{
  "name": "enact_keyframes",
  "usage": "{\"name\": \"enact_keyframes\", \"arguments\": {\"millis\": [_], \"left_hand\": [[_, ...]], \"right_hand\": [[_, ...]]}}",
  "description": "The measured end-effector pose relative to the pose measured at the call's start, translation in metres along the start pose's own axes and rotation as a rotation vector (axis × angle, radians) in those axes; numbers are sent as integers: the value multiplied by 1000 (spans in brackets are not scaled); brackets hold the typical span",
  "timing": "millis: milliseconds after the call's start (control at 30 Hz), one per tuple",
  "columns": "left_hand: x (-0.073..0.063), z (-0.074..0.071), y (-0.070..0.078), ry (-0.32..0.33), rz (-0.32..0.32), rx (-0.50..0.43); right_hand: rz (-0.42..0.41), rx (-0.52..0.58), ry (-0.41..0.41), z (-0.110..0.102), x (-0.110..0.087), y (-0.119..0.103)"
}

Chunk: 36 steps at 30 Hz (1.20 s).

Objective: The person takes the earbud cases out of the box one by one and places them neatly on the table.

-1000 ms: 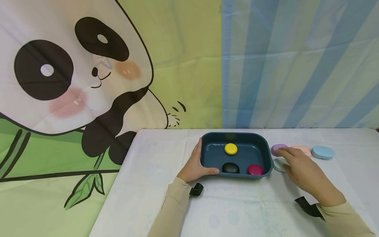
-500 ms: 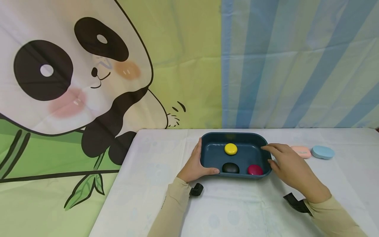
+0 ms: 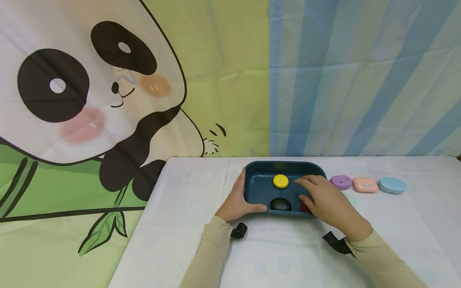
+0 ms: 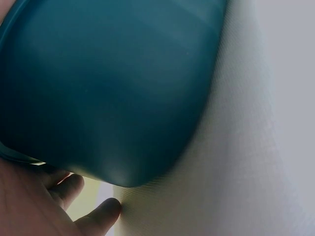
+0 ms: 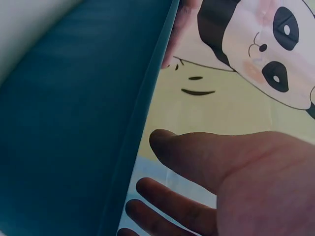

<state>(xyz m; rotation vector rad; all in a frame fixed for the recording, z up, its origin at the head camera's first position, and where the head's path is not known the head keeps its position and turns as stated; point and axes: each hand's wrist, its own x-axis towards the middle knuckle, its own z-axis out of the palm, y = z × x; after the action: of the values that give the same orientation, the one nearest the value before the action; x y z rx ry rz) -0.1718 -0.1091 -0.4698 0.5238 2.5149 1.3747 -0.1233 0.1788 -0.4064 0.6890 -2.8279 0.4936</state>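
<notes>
My left hand (image 3: 235, 205) grips the near-left corner of a dark blue oblong tray (image 3: 257, 192), thumb along the front rim and fingers up the left side. In the left wrist view, the tray's outer wall (image 4: 113, 88) fills much of the frame. Inside lie a glossy yellow rounded piece (image 3: 281, 181), a black oval piece (image 3: 280, 204) and a red piece (image 3: 305, 207), partly hidden by my right hand. My right hand (image 3: 325, 202) reaches over the tray's right wall, thumb and fingers apart. In the right wrist view, nothing shows between the thumb and fingers (image 5: 170, 201).
Right of the tray, a purple rounded case (image 3: 341, 182), a peach one (image 3: 365, 185) and a light blue one (image 3: 392, 185) stand in a row. A pale mint piece (image 3: 351, 198) sits partly behind my right hand. A panda-print curtain (image 3: 216, 80) hangs behind the white table (image 3: 281, 256).
My right hand has moved left from over the purple and mint pieces to over the tray's right half. The left hand and the tray stay in place.
</notes>
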Motion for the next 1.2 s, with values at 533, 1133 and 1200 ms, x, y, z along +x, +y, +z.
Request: {"name": "enact_keyframes", "arguments": {"millis": [533,1133,1200], "left_hand": [[0,1,-3,5,0,4],[1,2,-3,11,0,2],[2,2,-2,10,-2,0]], "right_hand": [[-19,66,-130,21,18,-20],[-12,90,-336,28,40,-23],[-15,97,-354,29,42,-23]]}}
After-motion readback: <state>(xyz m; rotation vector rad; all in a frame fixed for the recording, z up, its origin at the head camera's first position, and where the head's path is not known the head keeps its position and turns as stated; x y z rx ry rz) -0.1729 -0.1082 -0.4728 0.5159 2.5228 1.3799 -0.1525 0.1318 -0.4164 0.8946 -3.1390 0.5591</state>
